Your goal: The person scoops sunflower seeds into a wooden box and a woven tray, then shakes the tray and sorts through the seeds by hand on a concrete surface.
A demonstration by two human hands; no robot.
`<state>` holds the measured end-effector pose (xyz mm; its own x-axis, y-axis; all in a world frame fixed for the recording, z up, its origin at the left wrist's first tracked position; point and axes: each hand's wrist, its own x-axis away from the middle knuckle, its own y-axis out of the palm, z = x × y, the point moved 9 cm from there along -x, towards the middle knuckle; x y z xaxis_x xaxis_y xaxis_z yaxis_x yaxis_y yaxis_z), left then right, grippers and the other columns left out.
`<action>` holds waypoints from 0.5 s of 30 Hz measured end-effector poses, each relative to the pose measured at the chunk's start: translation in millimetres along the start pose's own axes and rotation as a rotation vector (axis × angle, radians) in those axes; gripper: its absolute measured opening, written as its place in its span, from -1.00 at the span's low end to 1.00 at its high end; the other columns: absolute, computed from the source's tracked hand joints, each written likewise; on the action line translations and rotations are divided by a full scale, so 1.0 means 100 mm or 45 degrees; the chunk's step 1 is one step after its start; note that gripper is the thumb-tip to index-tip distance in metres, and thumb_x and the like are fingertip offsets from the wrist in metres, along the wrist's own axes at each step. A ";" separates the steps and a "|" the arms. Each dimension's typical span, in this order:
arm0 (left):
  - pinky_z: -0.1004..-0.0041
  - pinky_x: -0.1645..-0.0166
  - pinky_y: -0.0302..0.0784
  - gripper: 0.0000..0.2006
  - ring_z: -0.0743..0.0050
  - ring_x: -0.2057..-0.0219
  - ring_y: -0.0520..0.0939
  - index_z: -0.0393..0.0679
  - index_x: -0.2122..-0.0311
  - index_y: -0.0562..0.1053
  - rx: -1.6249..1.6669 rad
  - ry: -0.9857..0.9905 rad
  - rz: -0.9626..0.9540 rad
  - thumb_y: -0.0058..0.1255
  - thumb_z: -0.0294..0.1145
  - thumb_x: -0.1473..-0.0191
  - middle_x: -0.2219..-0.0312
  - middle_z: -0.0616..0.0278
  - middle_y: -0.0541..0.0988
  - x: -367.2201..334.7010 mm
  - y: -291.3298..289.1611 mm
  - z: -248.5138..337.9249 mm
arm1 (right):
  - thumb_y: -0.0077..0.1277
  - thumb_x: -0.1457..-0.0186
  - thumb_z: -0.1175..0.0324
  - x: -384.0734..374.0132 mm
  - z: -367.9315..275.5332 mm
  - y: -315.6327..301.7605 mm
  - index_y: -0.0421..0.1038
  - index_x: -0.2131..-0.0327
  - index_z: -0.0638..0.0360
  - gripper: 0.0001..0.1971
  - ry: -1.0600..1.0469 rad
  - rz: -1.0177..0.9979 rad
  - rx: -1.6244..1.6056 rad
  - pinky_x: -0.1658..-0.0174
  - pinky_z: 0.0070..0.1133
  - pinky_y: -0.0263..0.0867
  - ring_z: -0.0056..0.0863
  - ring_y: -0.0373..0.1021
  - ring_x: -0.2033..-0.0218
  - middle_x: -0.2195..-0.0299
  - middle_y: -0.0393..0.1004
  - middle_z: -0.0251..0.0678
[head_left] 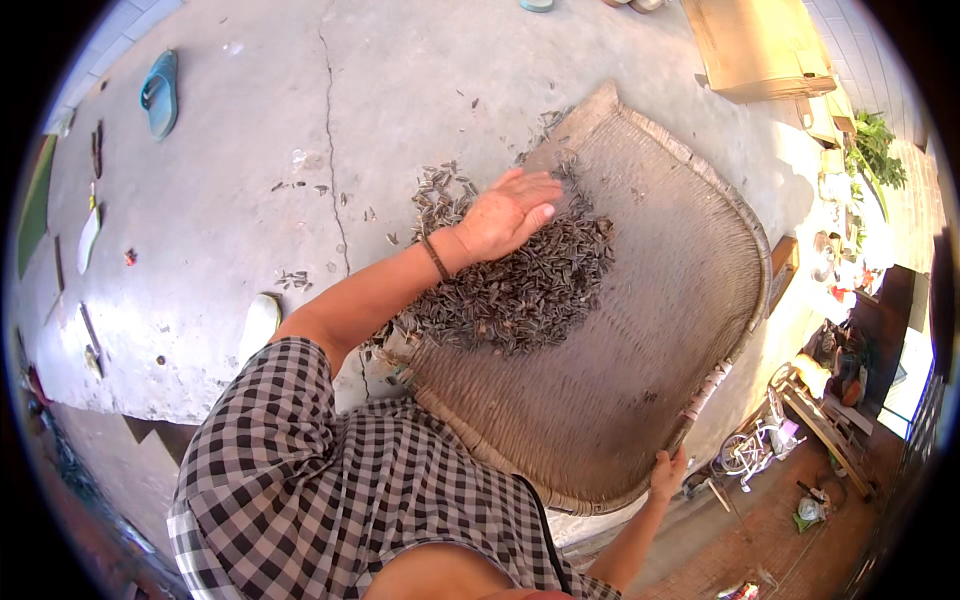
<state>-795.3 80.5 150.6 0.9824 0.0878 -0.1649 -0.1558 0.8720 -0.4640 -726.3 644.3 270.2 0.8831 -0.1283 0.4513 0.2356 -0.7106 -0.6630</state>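
A wide woven winnowing basket (680,300) with a thick bound rim rests low over the concrete. A heap of dark, striped seeds that look like sunflower seeds (530,300) covers its left side and spills past the open edge onto the floor. Over the top of that heap lies my left hand (510,213), fingers stretched out and palm down, holding nothing visible. A beaded bracelet (435,258) circles its wrist. At the basket's lower right, my right hand (668,472) grips the rim, its fingers partly hidden.
On the cracked concrete floor (250,60) lie loose seeds, a blue slipper (160,95) and a pale slipper (261,325). A cardboard box (760,50) stands at the upper right. Farther right are a green plant (877,150), a small bicycle (745,450) and wooden planks (825,435).
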 end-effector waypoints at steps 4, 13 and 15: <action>0.17 -0.31 -0.02 -0.60 0.24 -0.20 0.26 -0.15 -0.07 0.37 -0.623 -0.281 0.061 -0.33 -0.17 -0.28 -0.08 0.14 0.40 0.65 -0.86 -1.09 | -0.21 0.11 0.58 -0.02 0.05 0.04 0.34 0.12 0.36 -0.61 -0.049 -0.050 -0.056 0.09 -0.63 0.26 -0.53 0.36 0.25 0.26 0.47 -0.29; 0.19 -0.28 0.09 -0.63 0.10 -0.17 0.31 -0.25 -0.03 0.37 -0.192 -0.193 0.043 -0.32 -0.24 -0.28 -0.03 0.05 0.44 0.85 0.11 -0.43 | -0.20 0.13 0.58 -0.12 0.07 -0.01 0.36 0.15 0.42 -0.61 -0.082 0.052 0.167 0.13 -0.58 0.31 -0.47 0.40 0.29 0.29 0.50 -0.20; 0.19 -0.27 0.12 -0.62 0.06 -0.15 0.33 -0.27 -0.01 0.38 -0.162 -0.234 0.044 -0.33 -0.23 -0.28 0.00 0.02 0.46 0.74 0.16 -0.37 | -0.20 0.14 0.57 -0.13 0.05 0.01 0.37 0.15 0.43 -0.61 -0.080 0.063 0.107 0.15 -0.57 0.32 -0.46 0.41 0.30 0.30 0.51 -0.19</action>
<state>-729.0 82.9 98.6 0.9767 0.2130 -0.0267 -0.1901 0.8003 -0.5687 -735.9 648.8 261.0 0.9177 -0.1164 0.3799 0.2217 -0.6435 -0.7327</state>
